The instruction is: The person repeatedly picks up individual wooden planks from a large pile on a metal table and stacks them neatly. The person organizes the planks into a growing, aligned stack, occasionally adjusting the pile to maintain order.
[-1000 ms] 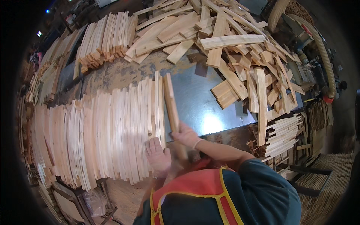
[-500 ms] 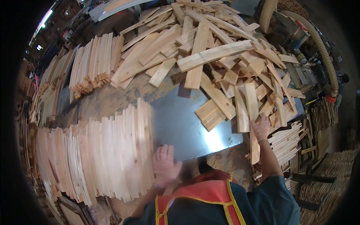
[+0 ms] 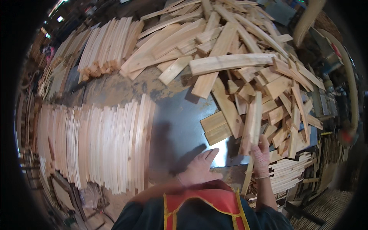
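Note:
My right hand (image 3: 261, 158) is closed on a narrow wooden board (image 3: 255, 120) at the near right edge of the loose pile. The board points away from me, its far end resting among other boards. My left hand (image 3: 201, 168) reaches over the near edge of the grey metal tabletop (image 3: 174, 115). Its fingers are stretched out and the thumb is apart, with nothing held. Just beyond it lie short wooden blocks (image 3: 216, 127), side by side. To the left, a row of boards (image 3: 103, 147) stands packed closely together.
A heap of loose boards (image 3: 232, 63) covers the far right of the table. Another bundle of upright boards (image 3: 109, 48) sits at the back left. Stacked strips (image 3: 293, 172) lie below the right edge. A ribbed hose (image 3: 308, 23) hangs at the far right.
My left hand has moved right, from beside the board row to the tabletop's near edge. My right hand has closed around a board at the pile's edge. The view has shifted.

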Demonstrator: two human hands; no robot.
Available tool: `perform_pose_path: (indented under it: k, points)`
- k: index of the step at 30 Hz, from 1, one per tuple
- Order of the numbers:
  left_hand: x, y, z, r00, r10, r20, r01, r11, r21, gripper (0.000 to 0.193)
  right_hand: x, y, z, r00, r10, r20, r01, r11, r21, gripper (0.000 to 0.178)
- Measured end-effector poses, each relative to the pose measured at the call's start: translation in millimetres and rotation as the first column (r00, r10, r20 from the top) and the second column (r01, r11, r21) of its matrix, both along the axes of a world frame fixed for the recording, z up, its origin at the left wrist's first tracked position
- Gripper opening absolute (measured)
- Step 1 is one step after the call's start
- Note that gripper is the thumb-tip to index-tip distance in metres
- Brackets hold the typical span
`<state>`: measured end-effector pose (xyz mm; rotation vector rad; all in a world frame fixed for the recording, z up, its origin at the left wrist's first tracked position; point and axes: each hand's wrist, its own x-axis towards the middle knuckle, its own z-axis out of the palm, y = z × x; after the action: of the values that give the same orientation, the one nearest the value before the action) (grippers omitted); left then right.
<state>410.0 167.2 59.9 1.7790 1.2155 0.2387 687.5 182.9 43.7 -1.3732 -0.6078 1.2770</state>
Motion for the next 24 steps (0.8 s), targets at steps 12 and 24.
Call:
perform_pose_path:
  k: [12,24]
  points:
    - [-115.8,24.6,-19.6,0.589,0.805,-0.073,-0.804,0.593,0.041,0.077,-158.7,281.4,3.8,0.9,0.032,-0.435,-0.033,0.999,0.006,0.04]
    - [-167.8,-60.3,-45.3,0.644,0.731,-0.226,-0.604,0.667,0.436,0.072,-172.8,143.5,10.1,0.896,0.324,-0.303,-0.322,0.945,0.056,0.056]
